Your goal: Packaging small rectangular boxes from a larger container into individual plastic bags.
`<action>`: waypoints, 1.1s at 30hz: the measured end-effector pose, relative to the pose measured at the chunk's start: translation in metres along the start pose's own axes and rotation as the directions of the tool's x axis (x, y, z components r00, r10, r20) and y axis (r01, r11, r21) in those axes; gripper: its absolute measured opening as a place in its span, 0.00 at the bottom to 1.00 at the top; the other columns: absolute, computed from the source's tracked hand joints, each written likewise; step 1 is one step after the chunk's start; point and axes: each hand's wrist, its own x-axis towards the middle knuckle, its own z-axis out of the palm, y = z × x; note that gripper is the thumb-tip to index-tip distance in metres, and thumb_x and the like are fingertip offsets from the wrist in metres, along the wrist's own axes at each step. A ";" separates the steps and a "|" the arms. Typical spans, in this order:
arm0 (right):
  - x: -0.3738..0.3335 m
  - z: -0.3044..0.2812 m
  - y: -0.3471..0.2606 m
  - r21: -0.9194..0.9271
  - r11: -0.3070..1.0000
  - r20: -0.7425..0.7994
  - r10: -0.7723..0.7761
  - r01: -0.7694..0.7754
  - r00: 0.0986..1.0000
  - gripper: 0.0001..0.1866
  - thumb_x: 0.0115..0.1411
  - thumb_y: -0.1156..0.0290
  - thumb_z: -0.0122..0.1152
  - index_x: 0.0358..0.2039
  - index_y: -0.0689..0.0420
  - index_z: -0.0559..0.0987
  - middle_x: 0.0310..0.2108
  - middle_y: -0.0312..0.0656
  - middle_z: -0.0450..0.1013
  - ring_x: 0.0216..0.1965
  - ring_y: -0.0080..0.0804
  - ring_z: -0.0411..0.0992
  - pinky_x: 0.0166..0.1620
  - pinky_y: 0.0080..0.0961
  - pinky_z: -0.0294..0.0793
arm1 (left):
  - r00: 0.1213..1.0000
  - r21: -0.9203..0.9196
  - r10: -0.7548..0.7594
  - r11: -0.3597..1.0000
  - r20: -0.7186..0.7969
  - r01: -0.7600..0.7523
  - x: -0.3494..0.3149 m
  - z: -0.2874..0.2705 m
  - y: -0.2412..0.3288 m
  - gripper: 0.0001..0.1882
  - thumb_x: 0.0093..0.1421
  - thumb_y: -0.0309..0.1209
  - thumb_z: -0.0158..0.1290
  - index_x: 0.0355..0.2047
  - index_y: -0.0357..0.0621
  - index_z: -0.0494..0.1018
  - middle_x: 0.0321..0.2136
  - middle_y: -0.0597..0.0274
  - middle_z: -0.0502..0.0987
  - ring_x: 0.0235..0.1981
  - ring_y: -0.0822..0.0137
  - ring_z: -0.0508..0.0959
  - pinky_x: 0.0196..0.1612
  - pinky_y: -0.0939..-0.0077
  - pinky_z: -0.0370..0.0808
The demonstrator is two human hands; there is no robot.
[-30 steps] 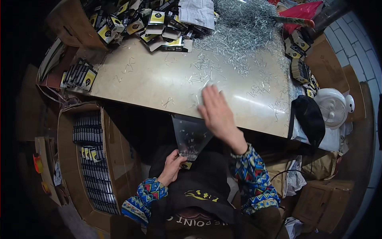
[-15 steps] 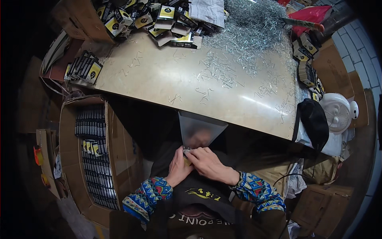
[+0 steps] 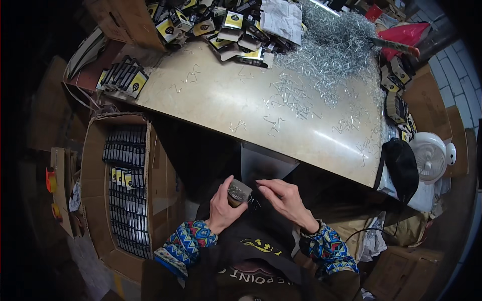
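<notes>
Box (image 3: 234, 201) is near a grey chute (image 3: 262, 162) and cluttered table (image 3: 216, 93).

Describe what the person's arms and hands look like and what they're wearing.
The left hand and right hand are bare, without gloves. Both forearms wear matching patterned sleeves, mainly blue, with red, yellow and white diamonds and zigzags.

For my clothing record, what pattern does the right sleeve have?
The right sleeve has a multicoloured geometric pattern with much blue, shown in the head view.

left hand (image 3: 224, 210) holds a small box (image 3: 239, 191).
</notes>
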 end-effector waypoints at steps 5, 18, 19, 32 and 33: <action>0.013 0.002 -0.022 0.060 0.995 -0.035 -0.072 0.074 0.997 0.12 0.60 0.71 0.63 0.43 0.62 0.80 0.35 0.49 0.77 0.31 0.43 0.77 0.33 0.30 0.76 | 0.994 -0.049 0.108 0.993 -0.034 -0.110 0.024 0.003 0.016 0.49 0.41 0.25 0.67 0.63 0.36 0.54 0.46 0.43 0.71 0.42 0.45 0.75 0.45 0.59 0.75; 0.040 -0.019 -0.027 -0.347 0.887 -0.208 -0.389 0.304 0.897 0.14 0.56 0.75 0.65 0.44 0.60 0.80 0.46 0.51 0.74 0.42 0.40 0.76 0.43 0.30 0.77 | 0.953 0.078 0.302 0.951 -0.034 -0.299 0.068 -0.004 0.042 0.42 0.44 0.28 0.68 0.58 0.37 0.59 0.42 0.45 0.74 0.39 0.46 0.77 0.42 0.60 0.76; 0.041 -0.021 -0.033 -0.482 0.795 -0.086 -0.461 0.369 0.883 0.16 0.55 0.76 0.66 0.46 0.59 0.80 0.51 0.52 0.72 0.45 0.43 0.75 0.46 0.31 0.77 | 0.952 0.077 0.304 0.950 -0.032 -0.301 0.068 -0.003 0.043 0.42 0.44 0.28 0.68 0.58 0.37 0.59 0.42 0.45 0.74 0.39 0.46 0.77 0.42 0.60 0.76; 0.021 0.006 -0.030 0.320 0.947 -0.272 0.082 0.010 0.959 0.16 0.58 0.78 0.65 0.48 0.65 0.79 0.46 0.47 0.78 0.44 0.26 0.76 0.46 0.22 0.76 | 0.963 0.078 0.268 0.961 -0.034 -0.265 0.073 -0.001 0.044 0.45 0.47 0.32 0.68 0.61 0.39 0.54 0.45 0.42 0.73 0.42 0.43 0.78 0.42 0.60 0.78; 0.022 0.003 -0.026 0.320 0.947 -0.274 0.081 0.011 0.958 0.16 0.58 0.78 0.65 0.48 0.65 0.79 0.46 0.47 0.78 0.44 0.26 0.76 0.46 0.22 0.76 | 0.982 0.048 0.181 0.983 -0.062 -0.178 0.073 -0.002 0.050 0.43 0.46 0.31 0.68 0.59 0.40 0.55 0.42 0.44 0.73 0.40 0.44 0.78 0.40 0.60 0.78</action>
